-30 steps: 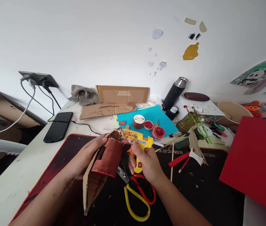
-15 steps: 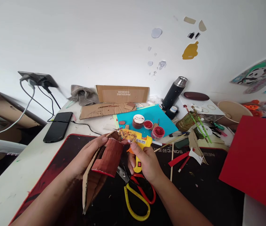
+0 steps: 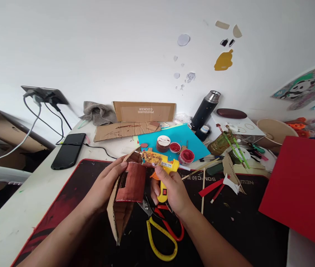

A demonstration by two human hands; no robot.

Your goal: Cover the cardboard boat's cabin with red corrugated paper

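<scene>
My left hand [image 3: 105, 181] is closed round the back of a cardboard piece [image 3: 113, 218] that carries a curved, reddish-brown painted part [image 3: 133, 181] with a notch cut in its edge. In my right hand [image 3: 175, 189] is a yellow hot glue gun [image 3: 163, 167], gripped by its handle, with a finger by the orange trigger. The gun's stained front end points left, at the upper edge of the cardboard piece; whether the nozzle touches it I cannot tell. Below the gun lie scissors [image 3: 161, 237] with one red and one yellow handle, their blades partly behind the painted part.
Paint pots [image 3: 186, 155] stand on a blue sheet [image 3: 194, 139]. Behind are a thermos [image 3: 206, 109] and a cardboard flap [image 3: 144, 111]. A phone [image 3: 68, 150] lies left on the table. Red board [image 3: 299, 189] is at right; a wooden stick [image 3: 203, 191] lies on the black mat [image 3: 243, 222].
The cardboard piece has turned in my left hand to a more upright tilt, its lower end swinging right and slightly up. The glue gun stays nearly in place.
</scene>
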